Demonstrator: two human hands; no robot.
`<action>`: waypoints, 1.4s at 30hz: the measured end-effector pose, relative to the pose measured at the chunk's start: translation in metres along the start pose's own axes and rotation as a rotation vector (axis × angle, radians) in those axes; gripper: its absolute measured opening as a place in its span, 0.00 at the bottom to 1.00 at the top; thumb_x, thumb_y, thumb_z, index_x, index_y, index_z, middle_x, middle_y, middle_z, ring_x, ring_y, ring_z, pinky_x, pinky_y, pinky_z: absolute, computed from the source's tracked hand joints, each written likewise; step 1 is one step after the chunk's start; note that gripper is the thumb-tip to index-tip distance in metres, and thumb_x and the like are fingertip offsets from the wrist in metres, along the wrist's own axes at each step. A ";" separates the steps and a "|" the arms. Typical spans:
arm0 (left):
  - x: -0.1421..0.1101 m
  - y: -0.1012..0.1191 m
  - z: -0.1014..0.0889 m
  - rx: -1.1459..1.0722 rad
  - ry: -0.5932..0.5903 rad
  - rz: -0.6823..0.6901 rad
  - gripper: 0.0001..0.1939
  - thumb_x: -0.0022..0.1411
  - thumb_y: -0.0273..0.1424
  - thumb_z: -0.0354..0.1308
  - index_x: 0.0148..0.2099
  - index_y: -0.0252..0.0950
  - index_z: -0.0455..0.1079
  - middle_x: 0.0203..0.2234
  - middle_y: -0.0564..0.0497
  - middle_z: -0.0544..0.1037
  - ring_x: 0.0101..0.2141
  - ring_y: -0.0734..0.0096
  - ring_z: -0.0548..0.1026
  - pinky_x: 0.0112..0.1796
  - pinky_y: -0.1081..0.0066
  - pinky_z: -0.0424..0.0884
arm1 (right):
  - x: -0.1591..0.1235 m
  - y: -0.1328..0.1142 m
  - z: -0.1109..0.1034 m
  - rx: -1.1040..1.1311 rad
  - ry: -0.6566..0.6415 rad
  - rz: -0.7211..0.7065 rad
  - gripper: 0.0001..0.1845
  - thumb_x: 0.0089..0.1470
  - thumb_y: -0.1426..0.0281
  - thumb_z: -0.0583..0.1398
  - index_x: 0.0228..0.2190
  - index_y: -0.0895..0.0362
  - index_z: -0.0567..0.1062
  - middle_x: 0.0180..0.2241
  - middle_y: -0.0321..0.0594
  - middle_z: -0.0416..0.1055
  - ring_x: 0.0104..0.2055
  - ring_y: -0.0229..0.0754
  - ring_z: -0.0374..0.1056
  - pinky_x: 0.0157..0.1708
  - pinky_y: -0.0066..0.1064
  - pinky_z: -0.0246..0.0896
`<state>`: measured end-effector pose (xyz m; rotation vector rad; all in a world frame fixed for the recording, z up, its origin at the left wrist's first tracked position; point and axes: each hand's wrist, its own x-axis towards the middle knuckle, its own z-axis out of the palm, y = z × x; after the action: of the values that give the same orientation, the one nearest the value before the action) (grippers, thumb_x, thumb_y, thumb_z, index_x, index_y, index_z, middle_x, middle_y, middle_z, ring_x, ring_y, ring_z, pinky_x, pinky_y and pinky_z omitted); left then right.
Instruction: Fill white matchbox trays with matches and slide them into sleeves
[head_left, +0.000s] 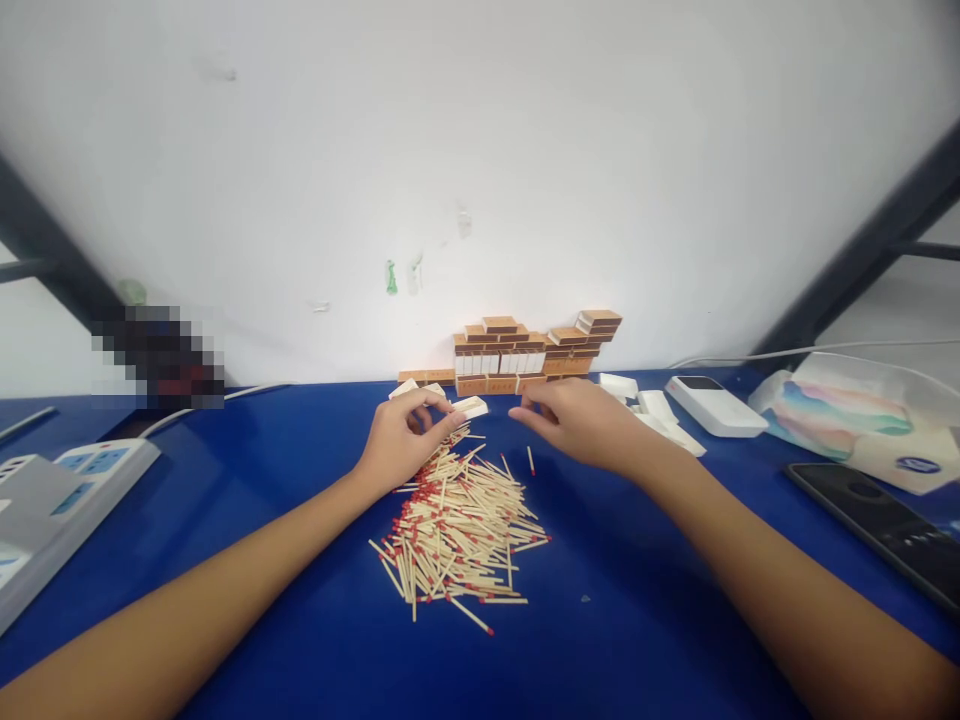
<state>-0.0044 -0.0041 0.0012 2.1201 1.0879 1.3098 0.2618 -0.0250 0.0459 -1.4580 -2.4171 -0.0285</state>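
Observation:
A heap of red-tipped matches (465, 520) is spread over the blue table in front of me. At its far end my left hand (409, 435) is closed, thumb and fingers on the near end of a small white matchbox tray (472, 405). My right hand (581, 420) hovers to the right of that tray with thumb and fingers drawn together; whatever is between them, if anything, is too small to make out. A single loose match (531, 460) lies below it. More white trays (405, 389) are partly hidden behind my left hand.
Stacked brown matchboxes (499, 360) stand against the white wall. Several white trays (660, 412) lie beyond my right wrist, near a white device (716, 405), a tissue pack (840, 410) and a black phone (877, 525). A power strip (82, 490) is at the left.

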 end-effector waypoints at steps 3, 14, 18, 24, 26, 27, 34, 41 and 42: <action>-0.001 0.000 0.001 0.025 -0.007 0.019 0.10 0.62 0.39 0.69 0.37 0.37 0.79 0.22 0.56 0.76 0.21 0.77 0.68 0.24 0.75 0.64 | -0.003 -0.018 0.007 -0.070 -0.091 -0.049 0.14 0.68 0.64 0.58 0.30 0.55 0.74 0.29 0.41 0.76 0.30 0.41 0.67 0.29 0.33 0.47; -0.007 0.000 0.001 0.126 -0.036 0.238 0.06 0.66 0.35 0.67 0.42 0.39 0.78 0.32 0.54 0.80 0.26 0.76 0.71 0.32 0.71 0.68 | -0.006 -0.039 0.030 -0.161 0.043 -0.227 0.15 0.71 0.66 0.54 0.35 0.57 0.76 0.31 0.40 0.77 0.30 0.39 0.69 0.28 0.34 0.43; -0.007 -0.001 0.001 0.137 -0.012 0.221 0.06 0.67 0.36 0.66 0.41 0.39 0.77 0.31 0.54 0.79 0.26 0.75 0.71 0.31 0.70 0.68 | -0.002 -0.027 0.040 -0.052 0.041 -0.168 0.13 0.69 0.67 0.56 0.33 0.57 0.75 0.32 0.40 0.77 0.31 0.39 0.70 0.30 0.33 0.47; -0.006 -0.001 -0.001 0.207 0.017 0.192 0.06 0.67 0.35 0.66 0.43 0.39 0.77 0.33 0.52 0.80 0.29 0.71 0.73 0.32 0.69 0.70 | -0.001 -0.029 0.048 0.059 0.011 -0.123 0.11 0.68 0.68 0.56 0.33 0.56 0.74 0.31 0.39 0.76 0.32 0.40 0.68 0.31 0.33 0.48; -0.005 -0.002 -0.002 0.239 0.039 0.194 0.06 0.67 0.34 0.65 0.45 0.40 0.77 0.35 0.51 0.81 0.33 0.68 0.75 0.37 0.66 0.72 | -0.002 -0.032 0.050 0.147 0.007 -0.081 0.08 0.67 0.68 0.57 0.34 0.55 0.74 0.28 0.36 0.74 0.28 0.38 0.65 0.29 0.31 0.47; -0.004 -0.002 -0.002 0.251 0.051 0.187 0.06 0.67 0.33 0.65 0.45 0.40 0.77 0.36 0.51 0.81 0.35 0.67 0.75 0.39 0.65 0.72 | -0.002 -0.033 0.051 0.193 0.004 -0.057 0.06 0.66 0.68 0.58 0.35 0.54 0.73 0.26 0.34 0.72 0.26 0.37 0.63 0.28 0.31 0.46; -0.002 -0.006 -0.001 0.231 -0.015 0.118 0.05 0.67 0.34 0.66 0.42 0.40 0.77 0.35 0.50 0.81 0.33 0.67 0.76 0.35 0.67 0.72 | -0.002 -0.035 0.055 0.262 -0.019 -0.033 0.05 0.66 0.69 0.57 0.35 0.53 0.70 0.23 0.30 0.68 0.24 0.36 0.61 0.27 0.30 0.45; -0.004 -0.005 0.001 0.218 -0.025 0.160 0.05 0.67 0.35 0.66 0.43 0.41 0.78 0.38 0.49 0.82 0.38 0.64 0.78 0.39 0.65 0.75 | 0.000 -0.034 0.048 0.274 -0.050 -0.087 0.02 0.66 0.71 0.59 0.39 0.53 0.72 0.34 0.36 0.76 0.34 0.40 0.70 0.32 0.30 0.52; -0.004 -0.005 0.001 0.219 -0.022 0.160 0.05 0.67 0.35 0.66 0.42 0.41 0.78 0.38 0.49 0.82 0.37 0.64 0.78 0.38 0.65 0.74 | 0.000 -0.034 0.047 0.284 -0.060 -0.091 0.02 0.66 0.71 0.59 0.38 0.53 0.73 0.35 0.37 0.76 0.35 0.41 0.70 0.34 0.30 0.54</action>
<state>-0.0066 -0.0042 -0.0051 2.4203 1.1170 1.2842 0.2202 -0.0325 0.0058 -1.2376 -2.4130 0.3288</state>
